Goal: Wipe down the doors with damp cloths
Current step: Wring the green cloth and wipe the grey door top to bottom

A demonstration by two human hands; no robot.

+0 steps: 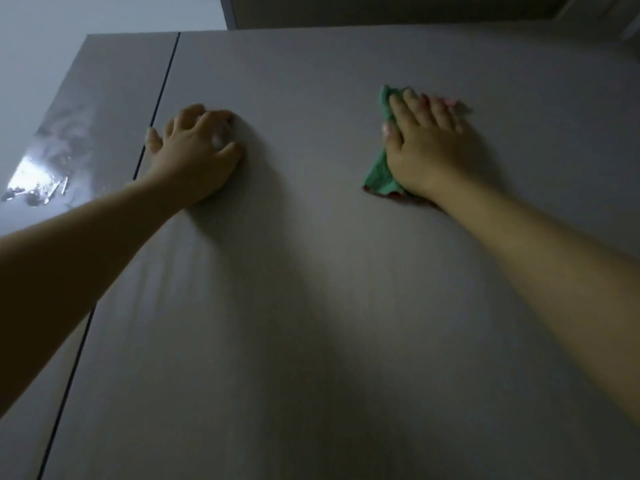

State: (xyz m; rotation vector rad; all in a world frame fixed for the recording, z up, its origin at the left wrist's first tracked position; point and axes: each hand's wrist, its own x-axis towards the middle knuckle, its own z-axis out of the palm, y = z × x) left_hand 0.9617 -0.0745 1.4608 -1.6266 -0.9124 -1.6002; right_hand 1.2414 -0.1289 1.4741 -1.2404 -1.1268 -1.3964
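We are mid-wipe: our right hand [424, 147] presses a green cloth [379, 174] flat on the door [311, 271], fingers straight. Our left hand [197, 154], fingers loosely curled and holding nothing, braces beside it. Next, we likely sweep the cloth outward from under the palm.

2 grey door panels: a wide door [346, 271] and a narrower door [104, 109] to its left, w/ 1 dark gap [157, 105] between. 1 green cloth [379, 174]. 2 bare hands: left hand [194, 157], right hand [426, 147].

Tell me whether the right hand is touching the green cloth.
Touching. The head view shows the right hand lying flat on the green cloth, pressing it against the door.
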